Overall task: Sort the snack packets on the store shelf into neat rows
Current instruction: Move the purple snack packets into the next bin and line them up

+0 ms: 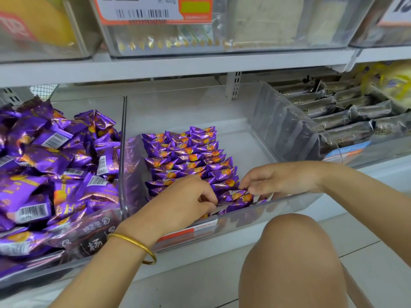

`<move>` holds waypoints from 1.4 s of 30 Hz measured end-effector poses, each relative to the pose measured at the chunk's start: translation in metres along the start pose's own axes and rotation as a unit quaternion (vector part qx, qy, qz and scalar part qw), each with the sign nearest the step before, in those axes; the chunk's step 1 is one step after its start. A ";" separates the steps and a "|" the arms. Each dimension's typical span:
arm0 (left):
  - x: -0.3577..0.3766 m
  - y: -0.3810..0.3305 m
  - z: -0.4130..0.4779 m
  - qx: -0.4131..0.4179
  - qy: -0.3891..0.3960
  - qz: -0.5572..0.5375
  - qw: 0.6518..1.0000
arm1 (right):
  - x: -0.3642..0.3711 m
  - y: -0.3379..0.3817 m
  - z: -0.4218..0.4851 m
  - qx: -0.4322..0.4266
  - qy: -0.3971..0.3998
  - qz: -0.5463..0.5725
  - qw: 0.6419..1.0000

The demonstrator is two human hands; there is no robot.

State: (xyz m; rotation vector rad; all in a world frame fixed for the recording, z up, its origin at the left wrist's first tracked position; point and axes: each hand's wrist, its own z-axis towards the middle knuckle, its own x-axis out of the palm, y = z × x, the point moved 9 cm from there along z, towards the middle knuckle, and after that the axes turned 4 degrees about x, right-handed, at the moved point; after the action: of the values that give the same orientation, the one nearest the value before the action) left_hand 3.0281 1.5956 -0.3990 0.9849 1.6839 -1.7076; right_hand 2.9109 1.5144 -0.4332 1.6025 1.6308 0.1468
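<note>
Small purple snack packets with orange pictures stand in neat rows (pixel 189 156) inside a clear plastic bin (pixel 289 203) on the lower shelf. My left hand (pixel 186 201) reaches into the bin's front, fingers pinched on the left end of a purple packet (pixel 239 197) in the nearest row. My right hand (pixel 273 181) pinches the right end of the same front packets. A gold bangle sits on my left wrist. To the left, a second clear bin holds a loose heap of purple packets (pixel 51 170).
A bin of dark grey wrapped bars (pixel 342 121) stands at the right. Clear bins with price labels (pixel 155 10) line the shelf above. My bare knee (pixel 293 258) is in front of the shelf, over a white tiled floor.
</note>
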 end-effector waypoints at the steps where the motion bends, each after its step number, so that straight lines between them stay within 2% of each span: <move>1: 0.000 0.000 0.000 -0.001 -0.001 0.000 1.000 | 0.002 0.002 0.001 0.001 -0.001 0.012 1.000; 6: -0.001 0.003 -0.001 -0.013 -0.008 0.000 1.000 | -0.004 0.001 -0.001 0.040 -0.045 -0.047 0.997; 15: -0.002 0.001 -0.002 -0.023 -0.012 -0.007 1.000 | 0.005 0.016 -0.002 0.040 -0.044 -0.054 0.997; 17: -0.005 0.000 -0.004 -0.019 -0.027 0.008 0.999 | 0.002 0.017 -0.003 0.047 -0.056 -0.080 0.994; 20: -0.025 -0.006 -0.012 0.011 -0.100 0.024 0.995 | -0.013 0.025 -0.008 0.043 -0.123 -0.123 0.984; 24: -0.083 -0.020 -0.049 0.060 -0.236 0.042 0.969 | -0.024 0.076 -0.023 -0.072 -0.240 -0.060 0.966; 26: -0.115 -0.016 -0.078 0.060 -0.307 0.066 0.948 | -0.010 0.115 -0.031 -0.153 -0.246 -0.001 0.957; 29: -0.152 0.023 -0.122 -0.020 -0.372 0.075 0.925 | 0.026 0.175 -0.036 -0.257 -0.214 0.047 0.941; 32: -0.164 0.071 -0.151 -0.108 -0.356 0.049 0.927 | 0.060 0.227 -0.034 -0.344 -0.182 0.037 0.920; 34: -0.164 0.088 -0.161 -0.130 -0.337 0.055 0.931 | 0.077 0.248 -0.028 -0.366 -0.179 -0.012 0.913; 36: -0.161 0.091 -0.166 -0.130 -0.316 0.069 0.937 | 0.090 0.260 -0.023 -0.382 -0.208 -0.129 0.891; 40: -0.156 0.088 -0.169 -0.105 -0.287 0.093 0.948 | 0.114 0.266 -0.005 -0.323 -0.268 -0.429 0.800; 42: -0.154 0.089 -0.170 -0.099 -0.286 0.128 0.944 | 0.121 0.268 0.005 -0.293 -0.285 -0.502 0.762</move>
State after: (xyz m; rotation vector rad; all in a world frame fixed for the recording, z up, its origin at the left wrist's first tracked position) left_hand 3.2103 1.7402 -0.3198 0.5136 1.2507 -1.4338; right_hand 3.1406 1.6668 -0.3312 0.1244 1.5045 -0.3405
